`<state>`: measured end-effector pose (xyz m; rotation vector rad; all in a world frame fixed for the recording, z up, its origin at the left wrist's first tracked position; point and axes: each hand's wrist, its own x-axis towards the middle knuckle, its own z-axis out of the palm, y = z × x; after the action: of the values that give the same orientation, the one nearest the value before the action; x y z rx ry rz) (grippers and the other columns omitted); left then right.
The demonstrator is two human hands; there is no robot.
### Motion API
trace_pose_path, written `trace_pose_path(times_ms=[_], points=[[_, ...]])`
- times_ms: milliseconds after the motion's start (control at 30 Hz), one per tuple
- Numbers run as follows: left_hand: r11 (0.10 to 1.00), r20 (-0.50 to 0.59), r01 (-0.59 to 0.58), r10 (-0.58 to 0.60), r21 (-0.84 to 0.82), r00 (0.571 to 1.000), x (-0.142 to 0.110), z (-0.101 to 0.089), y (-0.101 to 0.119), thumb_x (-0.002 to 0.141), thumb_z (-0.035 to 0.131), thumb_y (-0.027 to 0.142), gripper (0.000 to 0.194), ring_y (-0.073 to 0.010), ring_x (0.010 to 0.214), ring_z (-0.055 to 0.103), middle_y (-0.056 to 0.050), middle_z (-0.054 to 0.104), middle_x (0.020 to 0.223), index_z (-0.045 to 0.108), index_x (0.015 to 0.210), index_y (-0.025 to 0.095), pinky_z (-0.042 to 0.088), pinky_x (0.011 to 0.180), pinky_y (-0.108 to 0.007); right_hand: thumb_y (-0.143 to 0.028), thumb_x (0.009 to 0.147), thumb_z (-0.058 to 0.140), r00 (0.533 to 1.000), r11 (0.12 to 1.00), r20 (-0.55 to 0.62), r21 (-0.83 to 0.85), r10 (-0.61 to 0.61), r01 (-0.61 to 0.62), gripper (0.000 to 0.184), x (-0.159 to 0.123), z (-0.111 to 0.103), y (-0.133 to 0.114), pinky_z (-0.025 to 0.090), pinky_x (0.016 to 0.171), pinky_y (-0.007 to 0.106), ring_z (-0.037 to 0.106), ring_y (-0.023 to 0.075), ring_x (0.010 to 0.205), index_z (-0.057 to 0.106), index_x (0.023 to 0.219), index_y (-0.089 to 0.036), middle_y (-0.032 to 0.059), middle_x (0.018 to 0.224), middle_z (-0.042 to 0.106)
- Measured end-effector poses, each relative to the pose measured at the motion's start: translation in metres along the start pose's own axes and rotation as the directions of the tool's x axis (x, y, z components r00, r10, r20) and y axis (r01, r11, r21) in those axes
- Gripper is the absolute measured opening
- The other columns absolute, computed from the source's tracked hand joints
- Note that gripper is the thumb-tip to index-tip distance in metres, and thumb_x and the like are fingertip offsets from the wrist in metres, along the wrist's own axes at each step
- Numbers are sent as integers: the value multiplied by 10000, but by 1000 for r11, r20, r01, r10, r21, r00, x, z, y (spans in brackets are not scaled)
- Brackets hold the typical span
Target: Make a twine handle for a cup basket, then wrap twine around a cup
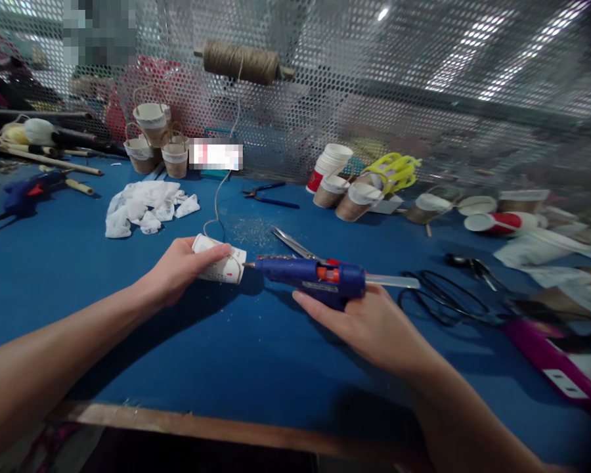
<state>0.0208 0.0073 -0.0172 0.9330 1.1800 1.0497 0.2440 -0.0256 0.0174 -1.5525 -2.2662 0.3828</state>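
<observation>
My left hand (180, 269) is closed round a white paper cup (219, 269) lying on its side above the table. Jute twine (218, 203) runs from a spool (241, 62) down to the cup and passes round its near end. In my right hand (362, 315) is a blue hot glue gun (310, 276), held level, with a clear glue stick (394, 282) poking out of its back. The gun's nozzle tip is at the cup's right end, by the twine; whether it touches cannot be told. Scissors (295, 243) lie behind the gun, partly hidden.
Blue-handled pliers (270, 197) and crumpled white cloth pieces (140, 207) lie farther back. Twine-wrapped cups (152, 121) stand at the back left, others (357, 200) at the right. A second glue gun (32, 190) lies left; a black cable (438, 302) and purple power strip (551, 361) lie right.
</observation>
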Motion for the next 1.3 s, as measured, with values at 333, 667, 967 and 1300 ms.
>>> trace_pose_path(times_ms=[333,667,967,1300], points=[[1000,9,-17,17,11,1000,0,-1,-1,608,718,329,238,-120,549,598,-34,682,643,649,703,122,444,549,-218,-374,748,531,1000,999,7,30,19,-19,192,-1,1,1,477,585,321,616,208,655,607,717,-200,33,697,658],[998,9,-57,56,38,998,-2,0,-1,615,709,330,237,-125,566,602,-35,684,662,648,712,123,455,586,-236,-359,720,548,999,996,6,77,47,-47,157,0,-2,-2,482,598,340,616,219,666,604,696,-214,32,692,661],[994,30,-90,88,56,996,-1,-1,-3,623,707,331,239,-129,596,604,-42,692,692,649,721,120,456,609,-242,-373,752,541,1000,989,1,148,23,-23,147,0,-2,2,480,661,345,614,221,717,604,764,-240,18,742,660],[995,24,-92,91,46,996,-3,0,-1,618,709,326,233,-124,574,602,-31,692,674,651,717,124,450,587,-228,-337,737,573,999,987,31,158,-39,33,117,0,-4,2,494,648,323,625,216,717,621,814,-261,-4,769,675]])
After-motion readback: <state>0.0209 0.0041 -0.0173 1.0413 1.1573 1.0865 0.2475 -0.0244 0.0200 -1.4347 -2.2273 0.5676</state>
